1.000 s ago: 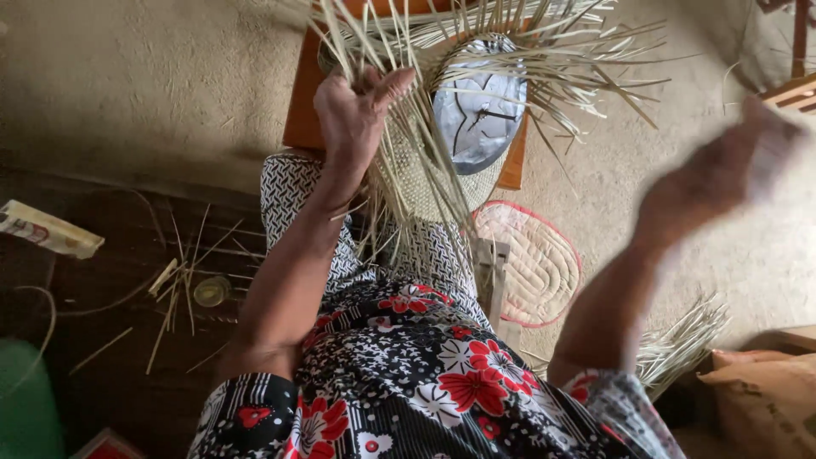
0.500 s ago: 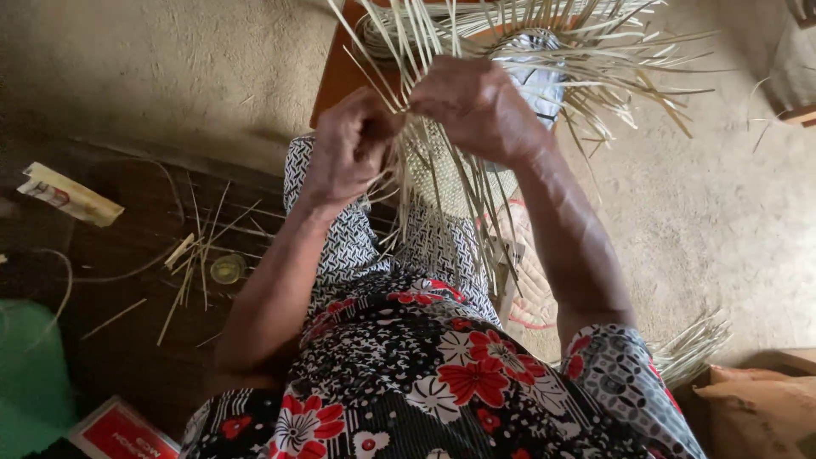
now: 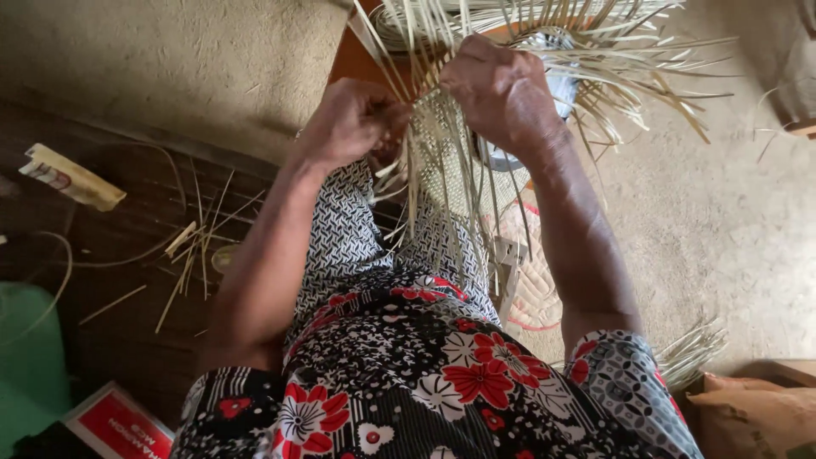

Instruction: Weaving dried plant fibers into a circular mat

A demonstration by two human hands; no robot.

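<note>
left hand (image 3: pixel 353 123): closed, fingers curled tight around a few thin strips at the left edge of the weave
right hand (image 3: pixel 501 93): closed, knuckles up, pinching strips at the top of the weave, just right of the left hand, nearly touching it
weaving (image 3: pixel 442 161): half-made mat of pale flat strips, held up over the lap between both hands, woven patch hanging down toward the knees
loose strips (image 3: pixel 612 51): unwoven ends fanning out far and right of the hands, springy, spread in all directions
handling: looks very light; single strips thin, bendy along the length, likely to crease or split if folded hard; edges probably smooth and slippery, hence the tight pinch
where to hold: best near the woven edge where strips cross, not at the free tips, which flop and slide
dress (image 3: pixel 408 374): black and white with red flowers, near edge of view, under the weaving
stool (image 3: pixel 353 64): orange-brown wood, far behind the hands, mostly hidden
scrap strips (image 3: pixel 191 246): short cut pieces on the dark floor mat, left
spare bundle (image 3: pixel 693 353): more strips on the floor, near right
green container (image 3: pixel 30 357): near left corner, partly cut off
small packet (image 3: pixel 72 177): left, on the dark mat
</note>
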